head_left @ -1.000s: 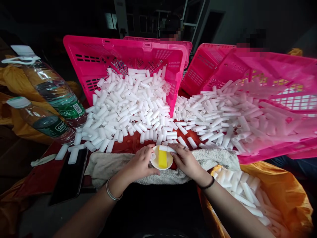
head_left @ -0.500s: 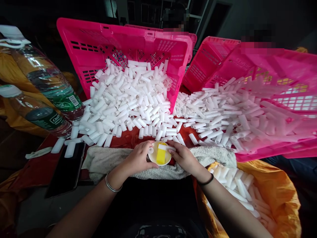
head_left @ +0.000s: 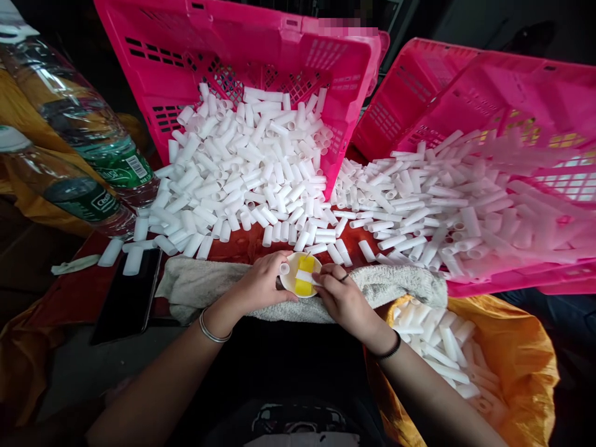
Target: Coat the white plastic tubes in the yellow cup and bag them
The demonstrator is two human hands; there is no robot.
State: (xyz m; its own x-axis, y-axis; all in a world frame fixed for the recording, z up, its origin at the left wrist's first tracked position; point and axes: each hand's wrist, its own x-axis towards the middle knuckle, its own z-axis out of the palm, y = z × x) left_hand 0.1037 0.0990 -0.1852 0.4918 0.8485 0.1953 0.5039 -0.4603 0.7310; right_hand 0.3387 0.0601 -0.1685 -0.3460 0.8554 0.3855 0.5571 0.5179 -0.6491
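My left hand (head_left: 261,284) is curled beside a small pale dish (head_left: 291,282) that holds a yellow sponge (head_left: 305,274), and it pinches a short white tube (head_left: 284,268) at the dish's left rim. My right hand (head_left: 342,297) grips a longer white tube (head_left: 308,277) and lays its end across the sponge. Both hands rest on a beige towel (head_left: 195,285) on the red table. Just beyond the dish lie several loose white tubes (head_left: 298,239).
Two tipped pink crates (head_left: 223,56) (head_left: 521,105) spill heaps of white tubes towards me. An orange bag (head_left: 507,354) at right holds more tubes. Two water bottles (head_left: 88,130) lie at left, with a dark phone (head_left: 128,298) beside the towel.
The view has tilted down. My right hand has drawn back towards me, bringing its tube lower across the sponge. My left hand has stayed at the dish.
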